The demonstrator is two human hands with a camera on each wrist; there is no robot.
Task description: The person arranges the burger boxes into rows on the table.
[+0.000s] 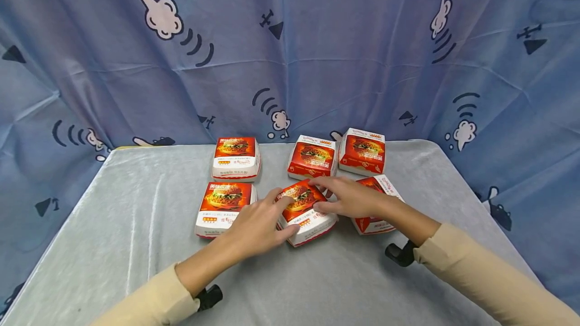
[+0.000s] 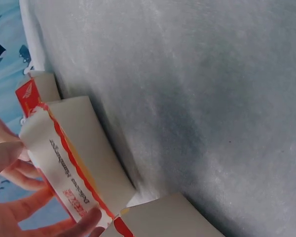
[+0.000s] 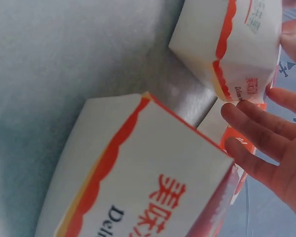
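A red-and-white cardboard burger box (image 1: 312, 221) with a burger picture on its lid sits at the front middle, turned askew. My left hand (image 1: 260, 223) is at its left side, fingers spread over the lid's edge and thumb at the front. On the opposite side, my right hand (image 1: 345, 197) reaches across the right corner, its forefinger at the far edge and its thumb at the right edge. The left wrist view shows fingertips against the white side of this burger box (image 2: 69, 163). Extended right fingers (image 3: 261, 128) meet its corner in the right wrist view.
More burger boxes stand around it: front left (image 1: 224, 202), back left (image 1: 235, 157), back middle (image 1: 312, 157), back right (image 1: 362, 150), and front right (image 1: 373, 225), partly behind the right forearm. A grey cloth covers the table (image 1: 113, 225); a blue patterned curtain (image 1: 226, 39) hangs behind.
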